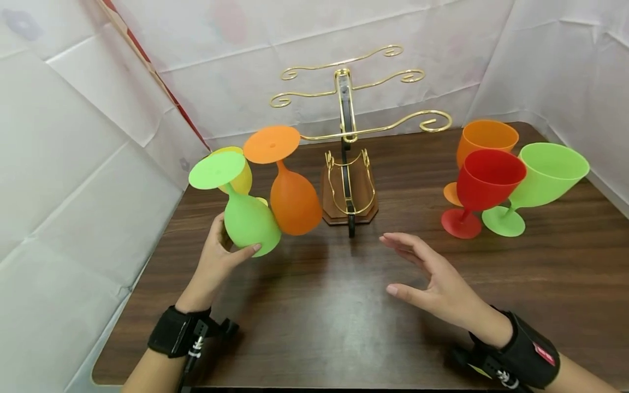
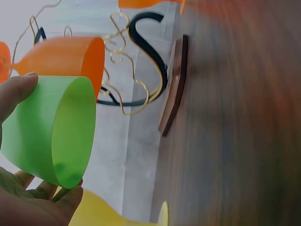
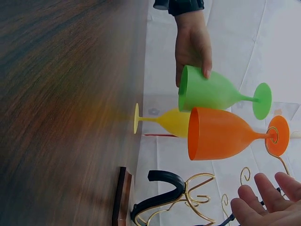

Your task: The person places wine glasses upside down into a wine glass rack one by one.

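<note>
My left hand (image 1: 216, 256) grips a light green plastic goblet (image 1: 250, 224) round its bowl, upside down with the foot up. Just right of it, an orange goblet (image 1: 295, 202) hangs inverted by its foot from the left end of the front arm of a gold wire rack (image 1: 348, 114). In the right wrist view, a yellow goblet (image 3: 171, 123) stands upright on the table behind these two. My right hand (image 1: 437, 284) hovers over the table in front of the rack, thumb and fingers apart, holding nothing.
On the right of the dark wooden table (image 1: 324, 327) stand a red goblet (image 1: 484, 183), a second green goblet (image 1: 550, 174) and another orange goblet (image 1: 484, 139), all upright. The rack has a wooden base (image 1: 366, 210) and curled arms. White sheeting (image 1: 196, 65) hangs behind.
</note>
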### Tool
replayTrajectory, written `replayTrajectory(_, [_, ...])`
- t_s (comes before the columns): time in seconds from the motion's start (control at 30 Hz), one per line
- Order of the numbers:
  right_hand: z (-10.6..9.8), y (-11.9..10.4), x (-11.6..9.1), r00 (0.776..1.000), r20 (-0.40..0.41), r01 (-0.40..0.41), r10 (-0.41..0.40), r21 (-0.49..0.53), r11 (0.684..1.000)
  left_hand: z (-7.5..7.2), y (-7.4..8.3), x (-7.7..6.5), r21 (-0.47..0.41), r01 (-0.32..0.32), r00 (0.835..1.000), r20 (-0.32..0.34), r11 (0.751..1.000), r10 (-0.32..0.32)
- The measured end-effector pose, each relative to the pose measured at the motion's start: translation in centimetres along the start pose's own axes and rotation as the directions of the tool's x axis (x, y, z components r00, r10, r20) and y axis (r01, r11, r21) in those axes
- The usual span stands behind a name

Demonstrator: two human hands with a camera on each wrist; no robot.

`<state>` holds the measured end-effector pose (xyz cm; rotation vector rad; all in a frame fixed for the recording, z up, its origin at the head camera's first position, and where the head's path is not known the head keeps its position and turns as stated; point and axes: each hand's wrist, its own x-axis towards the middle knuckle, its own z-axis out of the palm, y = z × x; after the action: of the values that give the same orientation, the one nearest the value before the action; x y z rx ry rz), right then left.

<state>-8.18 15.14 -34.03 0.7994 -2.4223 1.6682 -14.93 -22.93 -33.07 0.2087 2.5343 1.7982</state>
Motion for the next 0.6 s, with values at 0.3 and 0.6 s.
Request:
replayTrajectory(0.3, [-0.3,0.1,0.2,1.0,0.017,-0.003,0.003,0.004,1.0,-0.7,0.1,3.5,0.022,-0.008,0.999,-0.052,1.0,0.009])
replayTrajectory(0.6, [-1.3,0.3,-0.5,0.999,-0.024,0.046,-0.046,-0.007,0.999,0.8,3.3,7.0,-0.012,0.039,0.998,-0.054,0.999,-0.04])
